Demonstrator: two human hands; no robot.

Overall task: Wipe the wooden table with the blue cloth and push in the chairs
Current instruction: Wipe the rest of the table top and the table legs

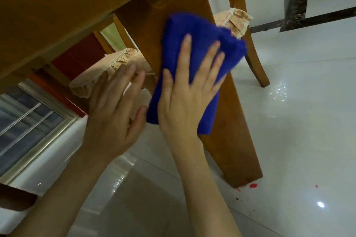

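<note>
The right hand (185, 98), fingers spread flat, is pressing the blue cloth (194, 59) against the worktop's wooden leg (237, 131) (left hand (115, 109) hovering open beside it).

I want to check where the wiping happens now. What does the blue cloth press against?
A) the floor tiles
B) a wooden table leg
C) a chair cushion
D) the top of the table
B: the right hand lies flat on the blue cloth, pressing it against the wooden table leg.
</note>
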